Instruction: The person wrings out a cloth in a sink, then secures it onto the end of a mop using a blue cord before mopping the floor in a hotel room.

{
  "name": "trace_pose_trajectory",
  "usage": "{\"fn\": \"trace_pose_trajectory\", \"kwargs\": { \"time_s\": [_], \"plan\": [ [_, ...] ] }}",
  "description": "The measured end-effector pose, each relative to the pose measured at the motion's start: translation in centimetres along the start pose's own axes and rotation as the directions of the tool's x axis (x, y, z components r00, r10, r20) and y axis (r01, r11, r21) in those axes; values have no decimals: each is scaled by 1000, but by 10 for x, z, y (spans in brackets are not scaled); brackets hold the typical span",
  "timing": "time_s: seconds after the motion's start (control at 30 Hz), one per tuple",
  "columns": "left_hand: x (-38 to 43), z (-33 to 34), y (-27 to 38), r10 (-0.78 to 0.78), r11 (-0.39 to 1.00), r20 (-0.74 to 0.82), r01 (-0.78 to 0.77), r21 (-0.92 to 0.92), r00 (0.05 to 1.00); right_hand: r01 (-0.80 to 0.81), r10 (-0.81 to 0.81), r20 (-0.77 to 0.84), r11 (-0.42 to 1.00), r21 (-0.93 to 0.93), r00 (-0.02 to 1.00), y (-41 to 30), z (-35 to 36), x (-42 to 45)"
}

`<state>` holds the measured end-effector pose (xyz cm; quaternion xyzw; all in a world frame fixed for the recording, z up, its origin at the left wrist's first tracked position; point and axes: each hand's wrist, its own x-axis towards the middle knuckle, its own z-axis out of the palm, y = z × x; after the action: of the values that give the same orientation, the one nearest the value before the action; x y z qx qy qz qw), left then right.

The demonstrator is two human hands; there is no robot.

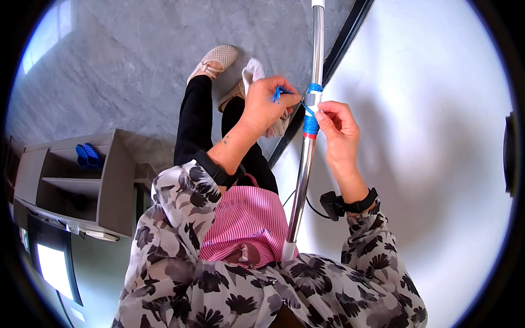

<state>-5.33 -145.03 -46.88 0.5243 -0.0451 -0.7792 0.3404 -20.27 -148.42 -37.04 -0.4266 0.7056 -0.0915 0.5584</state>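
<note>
A shiny metal pole (302, 176) stands in front of me, its lower end in view at a white fitting (288, 250) by my lap. Blue cord (310, 124) is wound around it in two bands, with a red band (309, 135) beside the nearer one. Between them sits a grey piece (309, 99). My left hand (264, 102) pinches a loose stretch of cord, and a frayed blue end (279, 94) sticks out over its fingers. My right hand (341, 129) has thumb and forefinger against the cord at the pole. Pale cloth (278, 126) shows behind my left hand; whether I hold it is hidden.
On the right rises a white wall (393, 164) with a dark skirting board (346, 35). A grey cabinet (117, 180) holding blue slippers (89, 155) stands at left, near a lit screen (55, 270). Grey floor (135, 74) lies around my shoes (217, 59). A striped pink apron (246, 217) covers my lap.
</note>
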Motion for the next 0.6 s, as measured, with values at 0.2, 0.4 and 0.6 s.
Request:
{"fn": "trace_pose_trajectory", "kwargs": {
  "time_s": [0.2, 0.4, 0.6],
  "plan": [
    [4, 5, -4, -7, 998, 14, 8, -65, 1000, -21, 22, -2, 983, 181, 1000, 0, 2, 3],
    [15, -6, 14, 162, 984, 96, -168, 59, 982, 71, -70, 19, 997, -42, 997, -3, 1, 4],
    [19, 3, 23, 347, 902, 129, -369, 227, 929, 195, -191, 40, 962, -191, 981, 2, 0, -1]
  ]
}}
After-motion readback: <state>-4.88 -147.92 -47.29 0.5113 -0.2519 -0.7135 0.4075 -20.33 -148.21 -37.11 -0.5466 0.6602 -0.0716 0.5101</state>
